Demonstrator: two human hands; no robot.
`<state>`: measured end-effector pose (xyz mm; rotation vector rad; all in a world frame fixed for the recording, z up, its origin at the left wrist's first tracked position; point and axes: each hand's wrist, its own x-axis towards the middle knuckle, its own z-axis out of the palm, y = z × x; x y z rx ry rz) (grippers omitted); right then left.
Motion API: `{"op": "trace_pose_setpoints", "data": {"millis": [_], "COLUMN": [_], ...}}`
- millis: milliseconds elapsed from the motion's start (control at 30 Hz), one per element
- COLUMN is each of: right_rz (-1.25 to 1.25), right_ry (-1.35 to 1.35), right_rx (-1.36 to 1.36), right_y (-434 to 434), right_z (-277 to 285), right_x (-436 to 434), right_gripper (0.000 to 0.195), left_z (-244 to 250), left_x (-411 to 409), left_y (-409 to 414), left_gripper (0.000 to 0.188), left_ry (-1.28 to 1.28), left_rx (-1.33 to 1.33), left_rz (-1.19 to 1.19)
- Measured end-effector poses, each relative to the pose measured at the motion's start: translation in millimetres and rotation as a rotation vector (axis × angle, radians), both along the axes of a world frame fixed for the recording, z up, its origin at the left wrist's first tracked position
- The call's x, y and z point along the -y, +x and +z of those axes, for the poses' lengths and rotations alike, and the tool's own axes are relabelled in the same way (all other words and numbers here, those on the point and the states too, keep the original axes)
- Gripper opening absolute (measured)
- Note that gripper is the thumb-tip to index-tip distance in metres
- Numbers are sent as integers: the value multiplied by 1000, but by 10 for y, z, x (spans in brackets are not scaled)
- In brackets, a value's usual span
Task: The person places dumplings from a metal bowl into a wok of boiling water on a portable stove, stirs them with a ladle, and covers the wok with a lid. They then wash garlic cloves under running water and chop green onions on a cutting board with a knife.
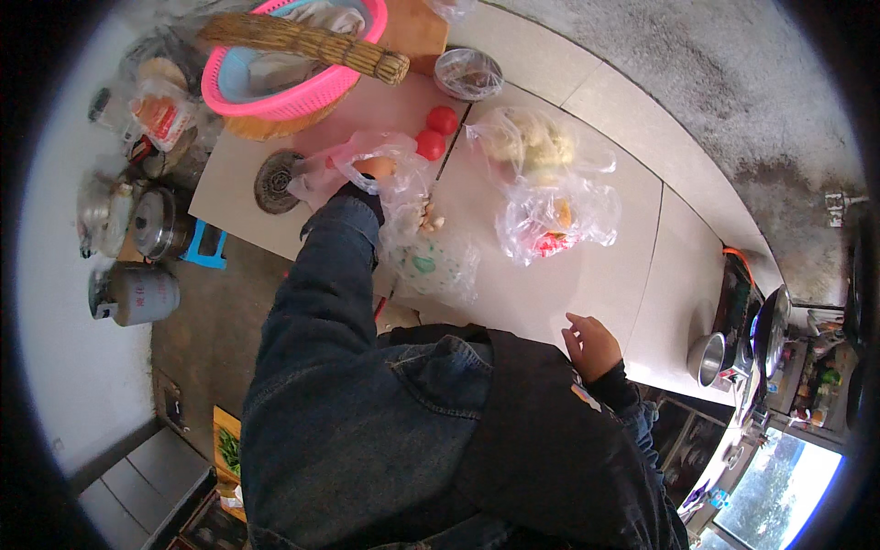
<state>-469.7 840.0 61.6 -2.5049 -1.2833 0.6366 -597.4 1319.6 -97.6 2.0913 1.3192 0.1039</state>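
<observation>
My left hand (375, 167) reaches to the far left of the tiled counter and is partly covered by a thin clear plastic bag (405, 165). Its fingers are hidden. Two red tomatoes (430, 146) lie just beyond that bag. On its near side are several pieces of what looks like garlic (431, 220) and another clear bag with green print (440, 267). My right hand (592, 346) hovers by the counter's front edge, fingers loosely bent and apart, holding nothing. Farther in are a plastic bag with pale yellowish contents (540, 146) and one with orange and red contents (555, 223).
A dark round woven-looking dish (277, 181) stands near the counter's left end. Behind it, a straw brush (309, 47) lies across a pink plastic basket (292, 103). A film-covered bowl (469, 74) is at the back. Rightward are a metal bowl (706, 359) and a gas stove (734, 309).
</observation>
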Motion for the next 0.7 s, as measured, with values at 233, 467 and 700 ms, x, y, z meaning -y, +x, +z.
{"op": "trace_pose_setpoints", "data": {"millis": [233,467,700], "right_rz": [7,64,77], "right_ry": [-15,0,45], "right_rx": [-41,-29,-59], "right_y": [-23,-15,-17], "right_z": [58,48,31], "right_x": [-67,-42,-29], "right_gripper": [31,31,31], "left_z": [-283,99,336], "left_x": [-120,399,624], "left_y": [-345,-850,-1176], "left_gripper": [23,22,30], "left_ry": [-536,-1318,-1400], "left_rx": [999,1477,1595], "left_rz": [765,582,471]}}
